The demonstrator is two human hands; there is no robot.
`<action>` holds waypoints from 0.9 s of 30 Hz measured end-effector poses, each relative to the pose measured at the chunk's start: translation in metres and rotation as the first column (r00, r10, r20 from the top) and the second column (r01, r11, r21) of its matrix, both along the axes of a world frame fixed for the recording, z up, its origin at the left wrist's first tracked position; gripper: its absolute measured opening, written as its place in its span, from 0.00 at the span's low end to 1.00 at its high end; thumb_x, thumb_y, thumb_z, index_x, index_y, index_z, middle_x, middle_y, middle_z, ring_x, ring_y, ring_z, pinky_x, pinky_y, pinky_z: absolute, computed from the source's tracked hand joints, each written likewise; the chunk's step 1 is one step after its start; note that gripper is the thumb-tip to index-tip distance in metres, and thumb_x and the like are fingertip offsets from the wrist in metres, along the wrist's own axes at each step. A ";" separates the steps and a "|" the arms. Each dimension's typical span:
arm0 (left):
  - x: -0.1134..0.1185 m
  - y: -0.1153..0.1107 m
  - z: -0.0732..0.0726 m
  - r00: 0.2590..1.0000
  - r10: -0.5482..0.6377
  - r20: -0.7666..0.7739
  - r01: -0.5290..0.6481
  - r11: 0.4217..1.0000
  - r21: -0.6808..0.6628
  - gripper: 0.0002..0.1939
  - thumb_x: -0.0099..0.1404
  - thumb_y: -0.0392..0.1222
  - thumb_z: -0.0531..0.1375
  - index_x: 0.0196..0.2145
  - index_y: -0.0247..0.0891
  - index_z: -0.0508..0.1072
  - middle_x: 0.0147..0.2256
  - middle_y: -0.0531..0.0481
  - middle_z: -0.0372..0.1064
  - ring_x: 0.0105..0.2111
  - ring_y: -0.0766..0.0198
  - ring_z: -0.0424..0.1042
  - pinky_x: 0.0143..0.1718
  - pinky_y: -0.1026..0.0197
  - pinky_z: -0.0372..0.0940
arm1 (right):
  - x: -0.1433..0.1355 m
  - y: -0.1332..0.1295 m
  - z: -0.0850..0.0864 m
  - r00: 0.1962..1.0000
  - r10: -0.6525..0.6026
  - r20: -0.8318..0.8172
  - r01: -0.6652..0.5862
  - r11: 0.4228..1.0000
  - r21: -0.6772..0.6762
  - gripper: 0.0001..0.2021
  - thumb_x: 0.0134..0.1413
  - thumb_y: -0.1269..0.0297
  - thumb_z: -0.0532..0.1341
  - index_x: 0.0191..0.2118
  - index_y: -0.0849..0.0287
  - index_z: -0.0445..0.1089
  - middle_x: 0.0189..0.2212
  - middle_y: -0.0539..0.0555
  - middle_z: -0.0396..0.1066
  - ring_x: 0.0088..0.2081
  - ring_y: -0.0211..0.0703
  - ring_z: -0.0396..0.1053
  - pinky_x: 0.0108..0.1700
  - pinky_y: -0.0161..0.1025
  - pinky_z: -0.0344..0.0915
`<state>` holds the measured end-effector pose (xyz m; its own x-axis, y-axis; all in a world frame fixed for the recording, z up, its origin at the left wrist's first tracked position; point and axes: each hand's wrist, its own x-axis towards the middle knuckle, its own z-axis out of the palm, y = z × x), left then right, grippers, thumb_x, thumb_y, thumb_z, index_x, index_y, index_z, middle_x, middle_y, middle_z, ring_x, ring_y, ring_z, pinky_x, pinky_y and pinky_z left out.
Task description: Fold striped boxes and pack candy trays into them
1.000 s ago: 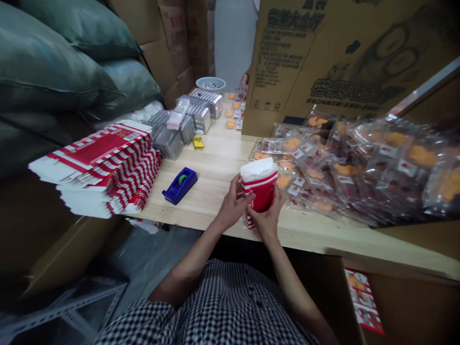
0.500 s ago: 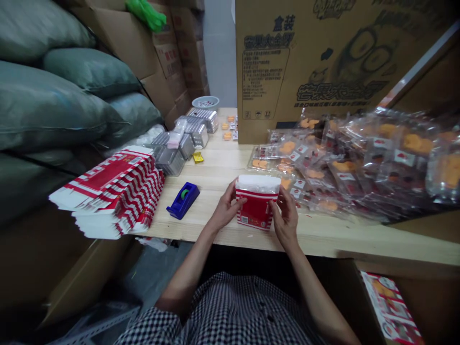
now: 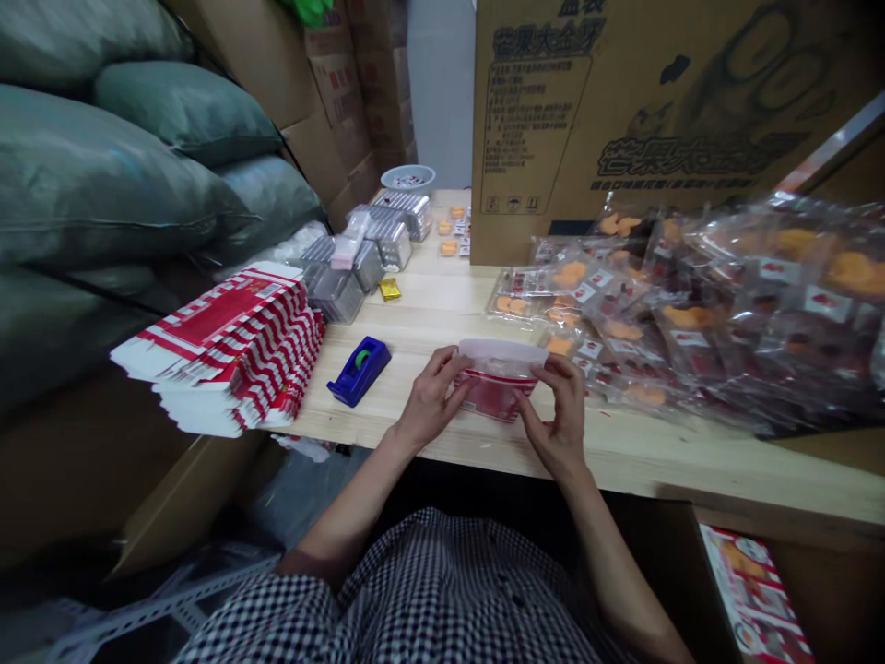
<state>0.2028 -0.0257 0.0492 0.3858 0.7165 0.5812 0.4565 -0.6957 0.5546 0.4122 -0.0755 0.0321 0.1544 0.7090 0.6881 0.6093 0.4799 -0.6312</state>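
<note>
Between my two hands a small red-and-white striped carton (image 3: 489, 397) stands near the table's front edge, its white flap raised at the back and its top open. Something clear shows inside, too blurred to name. My left hand (image 3: 432, 397) grips the carton's left side, thumb on the front panel. On the right side, my right hand (image 3: 557, 406) holds it with thumb at the front and fingers at the upper corner. Left of my hands sits a blue tape dispenser (image 3: 359, 371) with green tape. Clear packets with orange pieces (image 3: 560, 343) lie just beyond my right hand.
Flat striped cartons (image 3: 235, 341) are stacked at the table's left. Behind them are clear plastic trays (image 3: 336, 293), a yellow sachet (image 3: 390, 290) and a pale bowl (image 3: 407, 178). A large cardboard box (image 3: 532, 166) stands at the back. A printed carton (image 3: 753, 590) lies lower right in a box.
The carton has tipped so its opening shows more and its front less. My fingers have moved up to its top edge. The whole view has shifted slightly.
</note>
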 end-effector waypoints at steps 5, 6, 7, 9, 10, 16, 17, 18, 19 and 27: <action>-0.003 0.003 0.011 0.996 0.009 -0.092 -0.009 1.000 -0.004 0.12 0.68 0.41 0.60 0.48 0.39 0.71 0.57 0.38 0.61 0.57 0.54 0.64 0.55 0.49 0.65 | 0.001 0.007 0.009 0.989 0.027 0.146 -0.018 0.998 -0.062 0.11 0.63 0.63 0.60 0.50 0.52 0.70 0.55 0.60 0.62 0.58 0.54 0.64 0.56 0.55 0.65; -0.004 0.004 0.014 0.992 0.016 -0.122 -0.016 1.000 0.007 0.12 0.68 0.42 0.60 0.48 0.40 0.71 0.59 0.38 0.59 0.58 0.52 0.62 0.56 0.48 0.64 | 0.002 0.007 0.008 0.988 0.028 0.151 -0.016 0.996 -0.083 0.11 0.63 0.63 0.59 0.50 0.52 0.71 0.55 0.60 0.63 0.57 0.54 0.64 0.55 0.54 0.66; -0.004 0.004 0.018 0.988 0.025 -0.150 -0.022 1.000 0.020 0.12 0.67 0.43 0.60 0.48 0.40 0.72 0.61 0.39 0.57 0.60 0.51 0.60 0.58 0.46 0.63 | 0.003 0.007 0.007 0.988 0.032 0.153 -0.017 0.995 -0.102 0.10 0.63 0.63 0.59 0.49 0.52 0.71 0.55 0.60 0.64 0.57 0.54 0.64 0.55 0.54 0.66; -0.004 0.005 0.024 0.981 0.042 -0.190 -0.033 0.998 0.047 0.11 0.67 0.44 0.60 0.46 0.42 0.72 0.64 0.41 0.55 0.62 0.50 0.58 0.60 0.43 0.60 | 0.005 0.007 0.007 0.986 0.047 0.161 -0.025 0.991 -0.133 0.09 0.64 0.62 0.59 0.48 0.52 0.71 0.53 0.59 0.65 0.56 0.54 0.65 0.54 0.53 0.66; -0.004 0.006 0.026 0.978 0.049 -0.201 -0.038 0.997 0.062 0.10 0.68 0.45 0.60 0.45 0.42 0.73 0.64 0.42 0.55 0.62 0.49 0.57 0.61 0.42 0.59 | 0.007 0.007 0.007 0.984 0.052 0.171 -0.027 0.989 -0.145 0.09 0.64 0.62 0.59 0.48 0.52 0.71 0.52 0.59 0.66 0.55 0.53 0.66 0.54 0.53 0.66; -0.002 0.012 0.030 0.961 0.080 -0.264 -0.057 0.994 0.094 0.08 0.66 0.46 0.62 0.40 0.41 0.73 0.60 0.43 0.62 0.64 0.47 0.54 0.62 0.41 0.57 | 0.007 0.010 0.015 0.951 0.006 0.309 0.057 0.979 -0.195 0.08 0.65 0.59 0.58 0.43 0.55 0.71 0.46 0.60 0.68 0.47 0.52 0.70 0.48 0.48 0.70; -0.001 0.013 0.030 0.957 0.083 -0.278 -0.057 0.993 0.100 0.08 0.65 0.46 0.62 0.39 0.41 0.73 0.59 0.43 0.63 0.64 0.46 0.53 0.62 0.40 0.58 | 0.006 0.009 0.016 0.947 -0.004 0.321 0.070 0.979 -0.193 0.08 0.65 0.59 0.58 0.43 0.55 0.71 0.47 0.61 0.68 0.47 0.52 0.70 0.47 0.48 0.70; -0.001 0.014 0.031 0.954 0.084 -0.289 -0.056 0.993 0.105 0.08 0.65 0.47 0.62 0.39 0.41 0.73 0.59 0.43 0.63 0.64 0.46 0.53 0.61 0.40 0.58 | 0.006 0.009 0.017 0.946 -0.012 0.325 0.075 0.980 -0.182 0.08 0.65 0.59 0.58 0.44 0.55 0.71 0.49 0.61 0.67 0.48 0.52 0.70 0.47 0.48 0.70; 0.000 0.015 0.031 0.951 0.085 -0.296 -0.054 0.992 0.110 0.08 0.65 0.47 0.62 0.39 0.41 0.73 0.59 0.43 0.64 0.65 0.45 0.53 0.61 0.40 0.58 | 0.006 0.007 0.018 0.948 -0.022 0.317 0.077 0.984 -0.160 0.08 0.65 0.60 0.58 0.46 0.54 0.71 0.52 0.62 0.65 0.51 0.53 0.69 0.48 0.49 0.70; 0.001 0.019 0.034 0.958 0.035 -0.285 -0.004 0.994 0.106 0.07 0.64 0.44 0.63 0.38 0.40 0.72 0.59 0.42 0.62 0.65 0.46 0.52 0.62 0.40 0.58 | 0.010 0.002 0.029 0.931 -0.064 0.360 0.106 0.989 -0.100 0.13 0.63 0.61 0.60 0.52 0.52 0.67 0.58 0.62 0.61 0.65 0.59 0.55 0.61 0.60 0.61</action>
